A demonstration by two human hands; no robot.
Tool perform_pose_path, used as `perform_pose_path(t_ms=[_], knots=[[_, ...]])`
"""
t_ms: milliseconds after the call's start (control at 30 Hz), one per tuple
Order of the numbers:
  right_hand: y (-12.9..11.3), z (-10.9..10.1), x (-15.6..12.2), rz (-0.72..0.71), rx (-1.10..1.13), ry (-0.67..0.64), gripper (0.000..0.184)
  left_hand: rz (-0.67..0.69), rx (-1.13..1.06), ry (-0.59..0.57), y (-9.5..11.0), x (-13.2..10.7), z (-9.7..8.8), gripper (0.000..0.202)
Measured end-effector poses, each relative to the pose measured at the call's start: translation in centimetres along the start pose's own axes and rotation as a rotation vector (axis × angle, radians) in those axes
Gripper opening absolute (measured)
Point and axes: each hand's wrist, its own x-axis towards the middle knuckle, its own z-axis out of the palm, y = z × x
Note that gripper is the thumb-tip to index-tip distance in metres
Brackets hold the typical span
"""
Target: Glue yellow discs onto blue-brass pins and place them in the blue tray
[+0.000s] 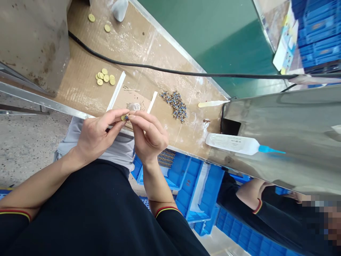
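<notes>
My left hand (99, 134) and my right hand (148, 134) meet above the front edge of a cardboard-covered bench (80, 96). Their fingertips pinch a small yellow disc with a blue part on it (124, 117) from both sides. A small clear plastic piece (134, 106) lies just beyond my right fingertips. A loose heap of small blue and gold beaded parts (174, 106) sits to the right of my hands. Several yellow discs (104, 77) are grouped farther back to the left, and two more (107, 28) lie near the bench's far end.
A glue bottle with a blue nozzle (237, 145) and a wooden stick (213, 103) lie by a steel panel (279, 131). A black cable (170, 68) crosses the bench. Blue crates (198, 188) stand below, and a co-worker's black sleeve (249, 202) shows at lower right.
</notes>
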Motion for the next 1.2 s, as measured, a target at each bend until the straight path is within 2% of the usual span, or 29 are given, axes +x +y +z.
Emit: perform_pose_path(t_ms=[167, 300, 633, 867, 933, 1067, 1200], knots=[[0.0, 0.0, -0.2, -0.084, -0.094, -0.019, 0.046, 0.121, 0.183, 0.029, 0.5, -0.1, -0.1, 0.032], [0.1, 0.1, -0.5, -0.135, -0.133, -0.005, 0.05, 0.153, 0.224, 0.032, 0.7, -0.1, 0.0, 0.03], [0.2, 0.1, -1.3, -0.127, -0.071, 0.01, 0.058, 0.074, 0.144, 0.018, 1.4, -0.2, 0.0, 0.029], [0.6, -1.1, -1.9, -0.151, -0.015, -0.027, 0.061, 0.014, 0.083, 0.017, 2.4, -0.1, -0.1, 0.026], [0.0, -1.4, -1.6, -0.09, 0.013, 0.006, 0.054, 0.034, 0.098, 0.019, 2.6, -0.1, -0.2, 0.032], [-1.2, -1.4, -1.3, 0.191, 0.116, 0.044, 0.038, 0.131, 0.161, 0.033, 2.7, -0.3, 0.0, 0.045], [-1.4, -1.0, -1.3, 0.257, 0.207, 0.015, 0.028, 0.257, 0.266, 0.029, 2.7, -0.4, 0.1, 0.052]])
